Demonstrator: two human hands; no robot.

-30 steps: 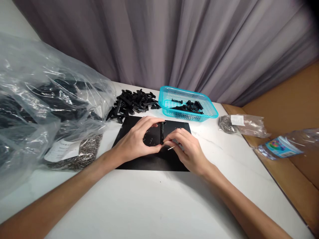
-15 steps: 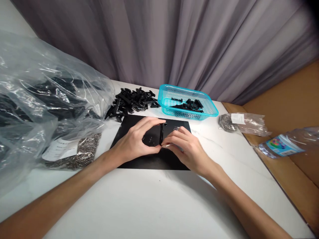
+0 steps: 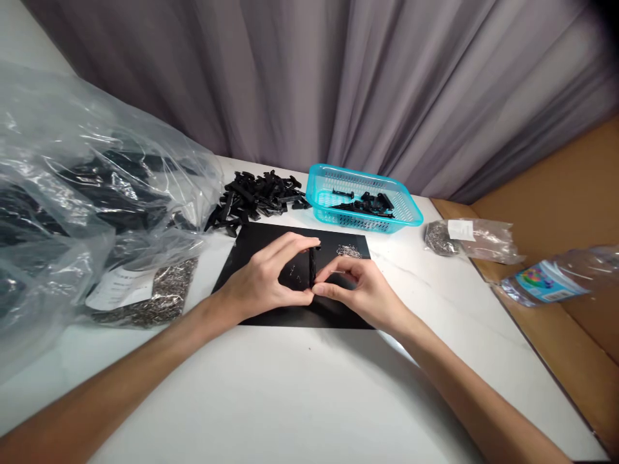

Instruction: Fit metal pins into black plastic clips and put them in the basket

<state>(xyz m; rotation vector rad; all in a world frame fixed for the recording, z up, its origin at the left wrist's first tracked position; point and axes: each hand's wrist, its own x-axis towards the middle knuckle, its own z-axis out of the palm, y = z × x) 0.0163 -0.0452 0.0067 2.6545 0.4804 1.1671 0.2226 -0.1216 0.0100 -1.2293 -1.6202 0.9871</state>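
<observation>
My left hand [image 3: 264, 277] holds a slim black plastic part [image 3: 312, 265] on end, thumb under its lower end and fingertips at its upper end. At the lower right side of that part, my right hand [image 3: 362, 287] has thumb and forefinger pinched together; whatever small thing may be between them is hidden. Both hands are over a black mat [image 3: 300, 316]. Small shiny metal pieces [image 3: 349, 251] lie heaped on the mat beyond my right hand, and a few loose metal pieces [image 3: 293, 273] are scattered inside the curve of my left hand.
Behind the mat are a pile of black plastic parts [image 3: 261, 194] and a blue basket [image 3: 411, 209] with similar parts. Large clear bags [image 3: 159, 142] and a bag of metal pieces [image 3: 171, 293] stand left. Another small bag [image 3: 442, 238] and a plastic bottle [image 3: 546, 283] lie right.
My right hand's fingers have rolled from a curled grip to a more extended pinch, uncovering the metal heap. The black part stays in my left hand, nearly in place.
</observation>
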